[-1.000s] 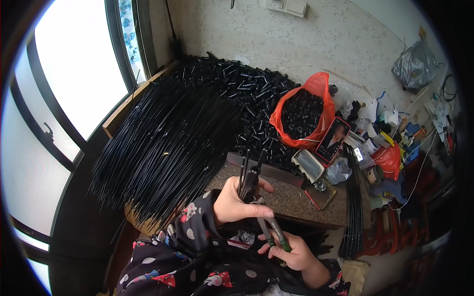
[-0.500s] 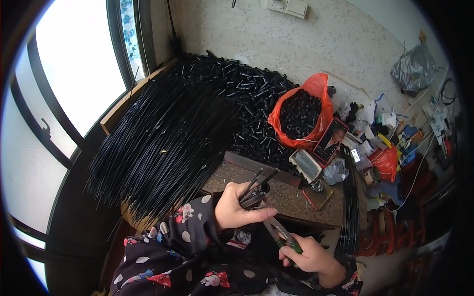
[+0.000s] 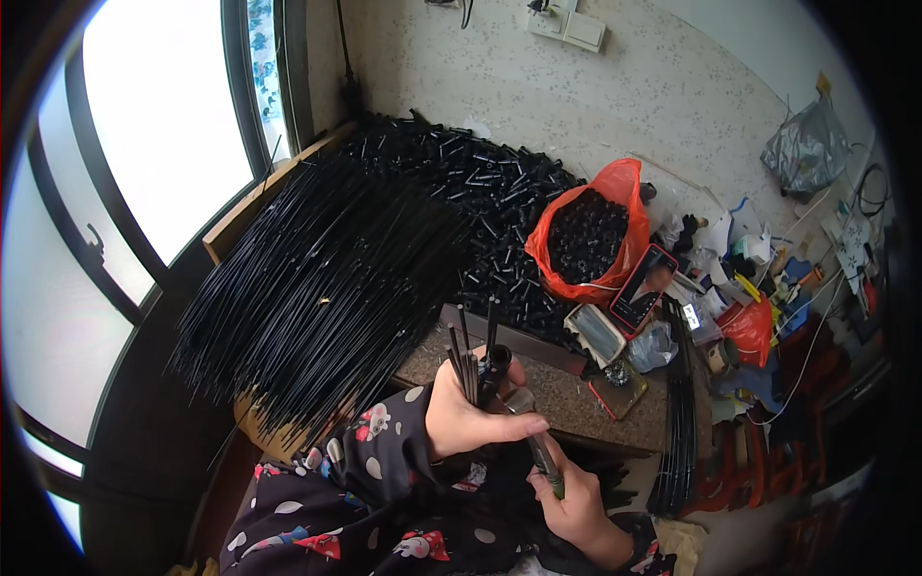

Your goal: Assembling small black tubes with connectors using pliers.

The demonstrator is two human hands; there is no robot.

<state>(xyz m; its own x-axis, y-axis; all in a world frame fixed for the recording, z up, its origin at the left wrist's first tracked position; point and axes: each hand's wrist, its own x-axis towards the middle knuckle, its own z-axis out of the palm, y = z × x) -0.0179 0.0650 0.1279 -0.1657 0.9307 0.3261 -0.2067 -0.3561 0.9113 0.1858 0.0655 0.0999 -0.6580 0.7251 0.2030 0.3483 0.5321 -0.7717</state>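
Note:
My left hand (image 3: pixel 451 418) is closed around several thin black rods (image 3: pixel 469 372) and a short black tube (image 3: pixel 497 358), whose open end faces up. The rods stand out above the fingers. In my right hand (image 3: pixel 581 509) is a pair of pliers with green handles (image 3: pixel 544 459), the fingers wrapped round the grips. Its metal head is up against the left hand, just below the tube. Whether the jaws bite on the tube or a rod I cannot tell, as the left thumb lies across the pliers.
A large heap of long black rods (image 3: pixel 307 298) covers the table's left. Behind it lie many short black tubes (image 3: pixel 499 182). A red plastic bag (image 3: pixel 624 192) holds small black parts. Beside it are a phone (image 3: pixel 642 293), a clear bag (image 3: pixel 653 346) and clutter. More rods (image 3: pixel 677 432) hang at the right edge.
My right hand has brought the pliers up and left, so their head now meets the left hand by the tube. The handles look closer together. The rods in my left hand stand more upright.

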